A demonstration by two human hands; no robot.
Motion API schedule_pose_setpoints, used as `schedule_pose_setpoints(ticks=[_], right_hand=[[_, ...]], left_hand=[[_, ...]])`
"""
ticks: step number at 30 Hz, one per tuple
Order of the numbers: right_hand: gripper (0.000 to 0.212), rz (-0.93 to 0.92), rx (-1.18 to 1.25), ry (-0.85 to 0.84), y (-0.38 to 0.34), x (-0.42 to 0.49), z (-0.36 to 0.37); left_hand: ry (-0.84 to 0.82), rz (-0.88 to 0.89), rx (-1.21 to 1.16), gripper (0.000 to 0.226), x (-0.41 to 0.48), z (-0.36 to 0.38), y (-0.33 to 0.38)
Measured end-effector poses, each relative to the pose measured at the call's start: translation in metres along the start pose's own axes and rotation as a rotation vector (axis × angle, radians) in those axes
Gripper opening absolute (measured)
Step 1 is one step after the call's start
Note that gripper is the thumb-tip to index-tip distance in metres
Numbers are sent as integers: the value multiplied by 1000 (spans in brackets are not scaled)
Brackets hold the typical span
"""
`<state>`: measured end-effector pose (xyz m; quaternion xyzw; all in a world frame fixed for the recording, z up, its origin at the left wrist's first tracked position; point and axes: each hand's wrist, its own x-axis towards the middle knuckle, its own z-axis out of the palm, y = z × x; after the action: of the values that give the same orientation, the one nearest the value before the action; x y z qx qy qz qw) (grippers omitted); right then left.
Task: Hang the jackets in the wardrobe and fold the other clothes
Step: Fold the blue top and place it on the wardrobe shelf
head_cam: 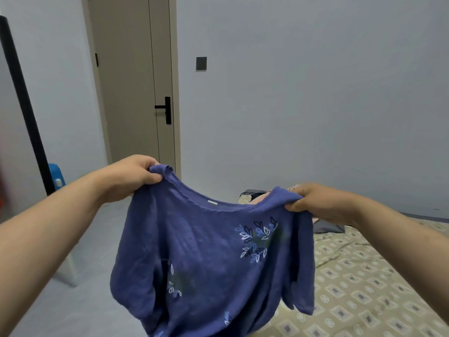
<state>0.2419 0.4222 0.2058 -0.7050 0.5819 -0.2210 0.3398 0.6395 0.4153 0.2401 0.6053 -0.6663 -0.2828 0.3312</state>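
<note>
A blue short-sleeved top (204,251) with white and dark leaf prints hangs in the air in front of me, spread by its shoulders. My left hand (131,178) grips its left shoulder, and my right hand (318,203) grips its right shoulder. The neckline sags between the two hands and the hem drops out of the bottom of the view. Behind the top, at the far end of the bed, lies a small pile of other clothes (257,195), pink and dark, partly hidden by the top.
A bed with a patterned beige sheet (364,288) fills the lower right, with a grey garment (328,227) on it. A closed beige door (131,81) stands ahead on the left. A black pole (24,105) and a blue object (57,176) stand at the left. Grey floor lies below.
</note>
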Motion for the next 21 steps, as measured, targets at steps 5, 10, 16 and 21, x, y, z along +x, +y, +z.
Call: schedule_pose_setpoints(ticks=[5,10,16,21], right_hand=[[15,-8,200,-15,9,-5,-2],[32,-7,289,23,16,-4,-4],[47,-18,369,-9,21,-2,-4],[37,86,431,11,17,0,-8]], left_hand=[[165,81,163,3,1,6,-9],[183,88,152,17,4,8,-19],[100,55,-23,30,14,16,-27],[69,-30,-21,13,18,12,-29]])
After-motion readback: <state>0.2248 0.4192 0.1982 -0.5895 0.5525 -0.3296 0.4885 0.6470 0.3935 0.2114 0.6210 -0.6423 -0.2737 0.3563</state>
